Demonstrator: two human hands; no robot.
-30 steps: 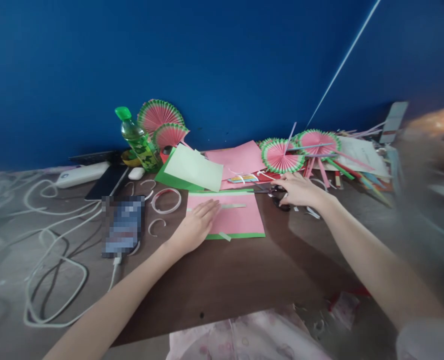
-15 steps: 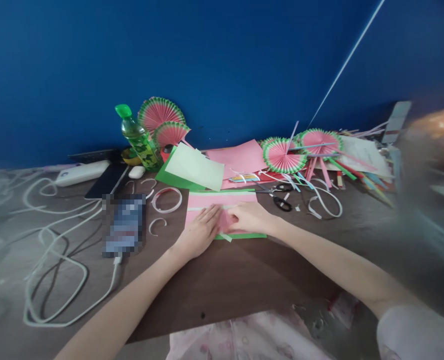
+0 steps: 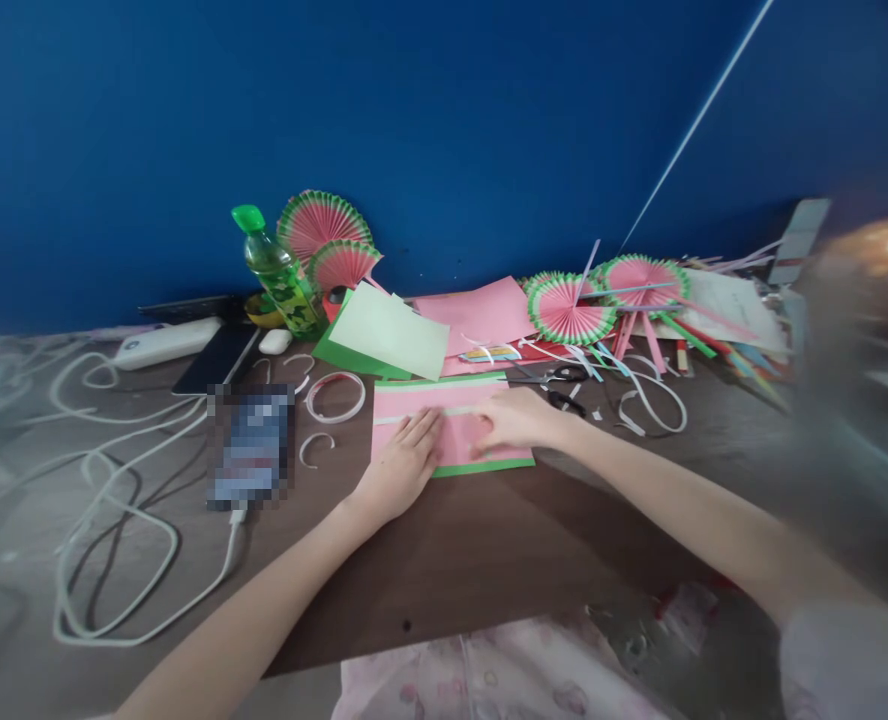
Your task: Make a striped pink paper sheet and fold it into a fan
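Pink paper (image 3: 455, 446) lies on the worktop (image 3: 429, 560); my left grip (image 3: 401, 466) is flat on it, maybe so it won't slide. My right grip (image 3: 517, 417) curls there too; I can't tell if it's pinching.

- The paper sheet (image 3: 455, 447) lies mid-bench (image 3: 414, 560), a strip (image 3: 453, 411) across it.
- The left hand (image 3: 406, 460) rests on its left part; the right hand (image 3: 519, 418) is over its right.
- Left of the sheet: the ring (image 3: 337, 420), then the phone (image 3: 253, 450).
- At its far right corner: the scissors (image 3: 546, 380).
- Far left: a bottle (image 3: 283, 278), just left of a fan (image 3: 325, 225).
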